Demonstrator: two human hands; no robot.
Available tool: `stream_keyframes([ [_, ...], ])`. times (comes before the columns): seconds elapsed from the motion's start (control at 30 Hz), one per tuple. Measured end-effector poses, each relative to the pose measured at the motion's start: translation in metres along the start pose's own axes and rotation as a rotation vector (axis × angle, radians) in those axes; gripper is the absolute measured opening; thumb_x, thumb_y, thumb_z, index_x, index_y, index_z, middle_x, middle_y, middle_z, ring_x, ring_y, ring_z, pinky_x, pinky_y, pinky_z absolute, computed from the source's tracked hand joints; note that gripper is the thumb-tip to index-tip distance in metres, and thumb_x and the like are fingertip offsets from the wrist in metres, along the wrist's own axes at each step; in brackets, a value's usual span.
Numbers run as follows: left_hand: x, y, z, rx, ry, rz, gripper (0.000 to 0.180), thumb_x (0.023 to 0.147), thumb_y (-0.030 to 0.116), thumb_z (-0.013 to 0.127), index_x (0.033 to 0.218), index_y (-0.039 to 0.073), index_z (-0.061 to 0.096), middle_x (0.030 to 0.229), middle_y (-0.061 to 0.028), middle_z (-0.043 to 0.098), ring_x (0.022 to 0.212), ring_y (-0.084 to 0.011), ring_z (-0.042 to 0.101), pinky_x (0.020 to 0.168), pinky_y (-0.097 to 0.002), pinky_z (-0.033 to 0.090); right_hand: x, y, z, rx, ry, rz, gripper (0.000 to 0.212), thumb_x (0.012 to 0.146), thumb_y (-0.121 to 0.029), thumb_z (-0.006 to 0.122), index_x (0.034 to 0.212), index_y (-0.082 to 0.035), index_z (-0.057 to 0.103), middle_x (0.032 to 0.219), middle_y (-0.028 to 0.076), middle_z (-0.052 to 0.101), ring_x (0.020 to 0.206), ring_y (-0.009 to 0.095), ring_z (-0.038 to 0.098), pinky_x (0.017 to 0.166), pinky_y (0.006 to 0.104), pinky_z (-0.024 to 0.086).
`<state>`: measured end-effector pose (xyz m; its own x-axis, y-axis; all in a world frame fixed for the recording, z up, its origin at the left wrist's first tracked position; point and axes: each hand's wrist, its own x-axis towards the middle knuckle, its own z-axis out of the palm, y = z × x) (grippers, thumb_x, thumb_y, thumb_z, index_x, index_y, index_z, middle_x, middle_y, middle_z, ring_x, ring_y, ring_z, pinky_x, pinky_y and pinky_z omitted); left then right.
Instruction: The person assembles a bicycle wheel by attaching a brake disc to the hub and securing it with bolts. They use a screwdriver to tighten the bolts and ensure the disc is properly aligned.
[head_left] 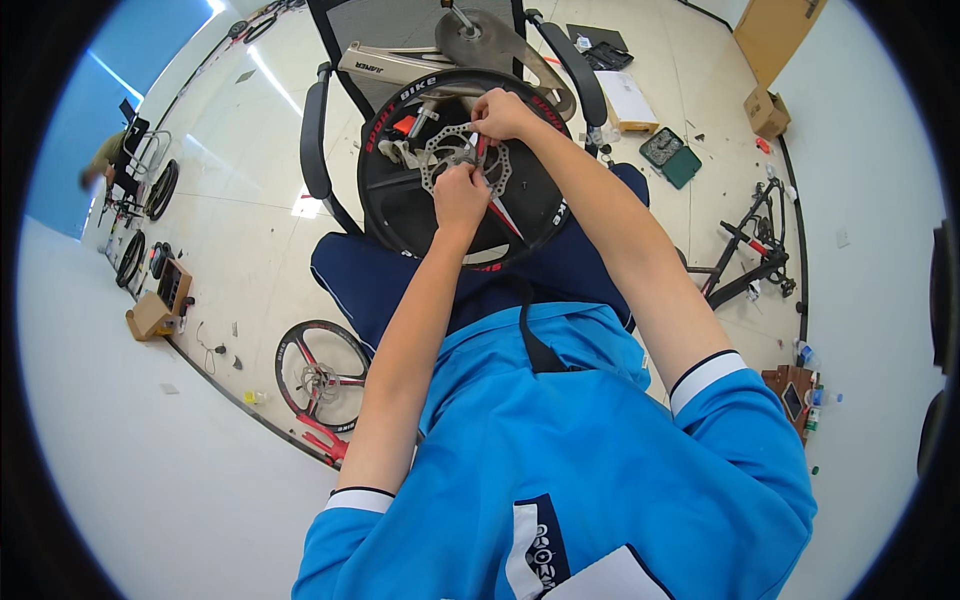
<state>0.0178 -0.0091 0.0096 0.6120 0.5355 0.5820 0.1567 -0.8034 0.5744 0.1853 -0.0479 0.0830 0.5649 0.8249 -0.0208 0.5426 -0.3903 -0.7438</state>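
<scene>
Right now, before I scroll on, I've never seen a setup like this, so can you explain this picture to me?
There's no robot here, just a person's bare hands. The picture comes from a wide fisheye camera worn on the head, looking down, so straight edges bend near the rim. The left hand and right hand are both at a silver brake disc in the middle of a black wheel. On the floor are a red-spoked wheel, an open green case and a dark bike frame. Whether either hand grips something small, I can't tell.
</scene>
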Motion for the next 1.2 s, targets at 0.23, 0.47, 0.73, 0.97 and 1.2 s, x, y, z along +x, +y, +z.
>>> stream_keyframes([
  [0.23,0.006,0.002,-0.001,0.125,-0.169,-0.014,0.016,0.082,0.011,0.064,0.077,-0.003,0.068,0.076,-0.0251,0.066,0.075,-0.0430,0.066,0.073,-0.0498,0.053,-0.005,0.013,0.003,0.130,0.034,0.055,0.012,0.083,-0.009,0.073,0.085,0.003,0.068,0.067,0.007,0.070,0.057,0.014,0.069,0.055,0.0265,0.056],
  [0.47,0.007,-0.002,-0.003,0.135,-0.221,0.003,0.017,0.084,0.014,0.065,0.080,-0.003,0.068,0.082,-0.0233,0.068,0.079,-0.0425,0.066,0.074,-0.0493,0.054,-0.019,0.015,0.006,-0.004,0.126,-0.051,0.024,0.084,-0.021,0.073,0.087,0.002,0.066,0.070,0.010,0.069,0.063,0.020,0.070,0.060,0.0329,0.055],
  [0.73,0.001,-0.002,-0.005,0.102,-0.145,0.056,0.014,0.081,0.012,0.065,0.079,-0.001,0.069,0.077,-0.0227,0.067,0.077,-0.0419,0.066,0.074,-0.0493,0.052,-0.033,0.019,-0.015,-0.850,0.124,-0.727,0.063,0.077,-0.064,0.068,0.092,-0.002,0.066,0.096,0.011,0.062,0.097,0.029,0.061,0.082,0.0397,0.052],
  [0.97,0.002,-0.007,-0.001,0.113,-0.136,0.075,0.013,0.081,0.011,0.064,0.080,0.000,0.070,0.078,-0.0215,0.067,0.078,-0.0406,0.066,0.075,-0.0485,0.052,-0.041,0.036,-0.002,-0.931,0.264,-0.728,0.057,0.083,-0.060,0.062,0.085,-0.004,0.068,0.088,0.010,0.066,0.088,0.027,0.065,0.076,0.0378,0.052],
  [1.2,0.003,-0.012,-0.004,0.091,-0.185,0.083,0.016,0.084,0.012,0.060,0.085,0.000,0.071,0.087,-0.0208,0.069,0.084,-0.0392,0.067,0.076,-0.0481,0.053,-0.114,0.080,0.113,-0.309,0.451,-0.216,0.050,0.097,-0.041,0.052,0.069,-0.004,0.069,0.070,0.023,0.065,0.068,0.043,0.064,0.066,0.0516,0.052],
])
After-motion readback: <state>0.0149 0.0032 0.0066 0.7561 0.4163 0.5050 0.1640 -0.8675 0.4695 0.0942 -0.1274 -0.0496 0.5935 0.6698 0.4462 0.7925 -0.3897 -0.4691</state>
